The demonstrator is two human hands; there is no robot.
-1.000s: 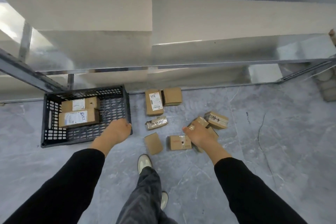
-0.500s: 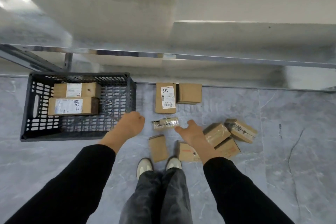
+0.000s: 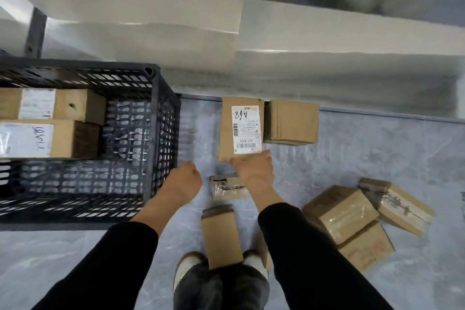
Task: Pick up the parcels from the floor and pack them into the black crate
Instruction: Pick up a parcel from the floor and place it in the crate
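Cardboard parcels [image 3: 339, 211] strewn over grey floor [image 3: 364, 153] to the right of black crate [image 3: 163, 133], with two boxes [image 3: 73, 138] lying inside. Stretched forward, right hand [image 3: 254, 171], fingers across near edge of labelled parcel [image 3: 241, 128] on the floor; grip impossible to tell. Just beside crate's right wall, left hand [image 3: 185, 181], loosely curled, empty.

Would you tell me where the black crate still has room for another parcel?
In the black crate, the right half is free: bare mesh between the two packed parcels and the right wall. The near-wall strip is free too. Its far left is crowded.
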